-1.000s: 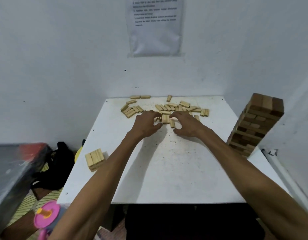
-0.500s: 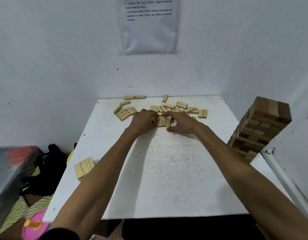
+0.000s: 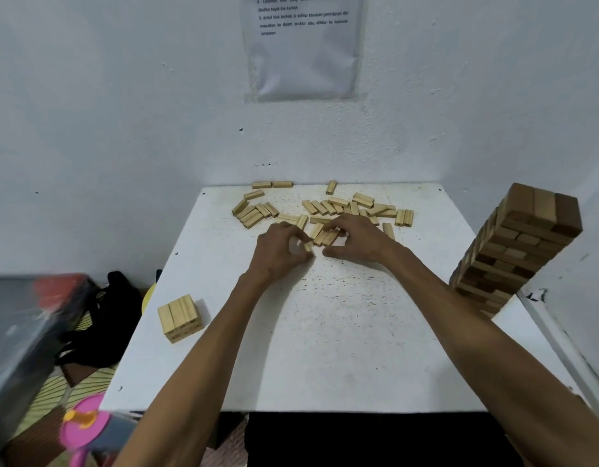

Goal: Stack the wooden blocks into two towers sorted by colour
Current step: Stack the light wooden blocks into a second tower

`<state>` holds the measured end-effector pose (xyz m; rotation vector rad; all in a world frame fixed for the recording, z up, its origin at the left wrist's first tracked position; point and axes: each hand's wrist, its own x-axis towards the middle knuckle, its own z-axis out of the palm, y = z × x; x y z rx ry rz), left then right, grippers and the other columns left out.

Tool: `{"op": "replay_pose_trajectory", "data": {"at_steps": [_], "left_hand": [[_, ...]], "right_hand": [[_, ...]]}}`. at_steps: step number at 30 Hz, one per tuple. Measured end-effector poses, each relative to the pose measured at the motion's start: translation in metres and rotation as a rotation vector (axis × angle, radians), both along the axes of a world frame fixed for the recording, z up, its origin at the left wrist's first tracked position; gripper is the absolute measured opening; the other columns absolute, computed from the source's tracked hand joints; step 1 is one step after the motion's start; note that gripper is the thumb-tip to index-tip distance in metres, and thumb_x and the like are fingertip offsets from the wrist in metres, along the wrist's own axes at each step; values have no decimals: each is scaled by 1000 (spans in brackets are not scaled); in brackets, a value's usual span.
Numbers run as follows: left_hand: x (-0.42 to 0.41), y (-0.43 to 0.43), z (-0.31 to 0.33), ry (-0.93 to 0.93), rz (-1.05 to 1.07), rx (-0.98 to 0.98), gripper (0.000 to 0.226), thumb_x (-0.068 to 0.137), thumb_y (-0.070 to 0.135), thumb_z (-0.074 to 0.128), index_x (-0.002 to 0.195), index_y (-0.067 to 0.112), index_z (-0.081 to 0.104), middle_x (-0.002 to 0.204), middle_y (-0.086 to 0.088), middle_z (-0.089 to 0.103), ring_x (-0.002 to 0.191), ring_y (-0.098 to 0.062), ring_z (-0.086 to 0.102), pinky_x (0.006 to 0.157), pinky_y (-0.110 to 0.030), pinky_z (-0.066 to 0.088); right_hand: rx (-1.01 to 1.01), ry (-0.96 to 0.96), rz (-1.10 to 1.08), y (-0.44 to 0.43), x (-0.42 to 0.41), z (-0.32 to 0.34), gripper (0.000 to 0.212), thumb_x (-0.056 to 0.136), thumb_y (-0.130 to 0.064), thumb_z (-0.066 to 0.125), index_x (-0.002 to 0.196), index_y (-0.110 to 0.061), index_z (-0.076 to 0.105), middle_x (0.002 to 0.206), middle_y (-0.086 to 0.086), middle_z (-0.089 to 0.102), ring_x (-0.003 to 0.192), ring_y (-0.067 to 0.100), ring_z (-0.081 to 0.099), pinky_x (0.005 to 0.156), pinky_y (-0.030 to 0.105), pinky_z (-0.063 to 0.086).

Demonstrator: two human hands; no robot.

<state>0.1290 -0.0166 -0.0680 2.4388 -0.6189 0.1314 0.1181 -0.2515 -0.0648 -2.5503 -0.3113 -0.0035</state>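
Our white table carries loose light blocks strewn along its far edge. Just nearer than them, our right hand arches over a short row of blocks, fingers curled on its far side and thumb on the near side. Our left hand meets it from the left, fingers curled and pinching one light block at the row's near end, though blur softens it. A low light stack stands by the left edge; a tall brown tower rises at the right edge.
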Motion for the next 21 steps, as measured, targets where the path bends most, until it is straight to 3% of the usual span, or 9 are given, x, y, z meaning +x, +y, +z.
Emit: {"op": "replay_pose_trajectory", "data": {"at_steps": [2, 4, 6, 10, 15, 21], "left_hand": [[-11, 5, -6, 0, 29, -42, 27, 79, 45, 83, 97, 29, 71, 107, 10, 67, 103, -14, 56, 86, -39, 49], [-16, 10, -7, 14, 51, -42, 30, 80, 48, 82, 97, 26, 70, 101, 12, 63, 98, -12, 53, 83, -38, 48], [-18, 15, -6, 11, 50, -14, 29, 81, 50, 81, 94, 26, 70, 103, 10, 66, 100, -14, 54, 86, -40, 49], [-26, 17, -5, 14, 75, -56, 20, 78, 47, 75, 87, 31, 68, 109, 15, 72, 111, -13, 58, 97, -45, 49], [-31, 16, -6, 19, 63, -92, 17, 82, 44, 77, 92, 32, 70, 113, 15, 72, 117, -12, 55, 103, -47, 44], [-40, 16, -11, 25, 81, -132, 17, 82, 42, 77, 93, 31, 70, 112, 18, 71, 116, -9, 54, 105, -48, 42]], "right_hand": [[25, -55, -26, 1, -2, -7, 43, 82, -44, 83, 120, -28, 69, 116, -7, 64, 104, 10, 58, 84, 22, 46], [52, -107, -40, 3, -6, -9, 30, 84, -35, 83, 111, -23, 74, 109, -5, 68, 96, 1, 58, 77, 7, 39], [80, -124, -63, 7, -9, -7, 23, 85, -29, 83, 106, -21, 75, 104, -5, 68, 92, -4, 57, 72, 1, 39], [103, -156, -80, 16, -14, -4, 19, 84, -28, 84, 98, -19, 75, 97, -3, 69, 86, 1, 58, 73, 16, 44], [86, -182, -132, 24, -15, -9, 20, 82, -37, 82, 91, -23, 71, 91, -6, 67, 89, 11, 60, 75, 35, 55], [83, -221, -235, 37, -16, -13, 24, 83, -39, 81, 90, -18, 70, 94, 1, 67, 101, 21, 57, 79, 33, 47]]}}
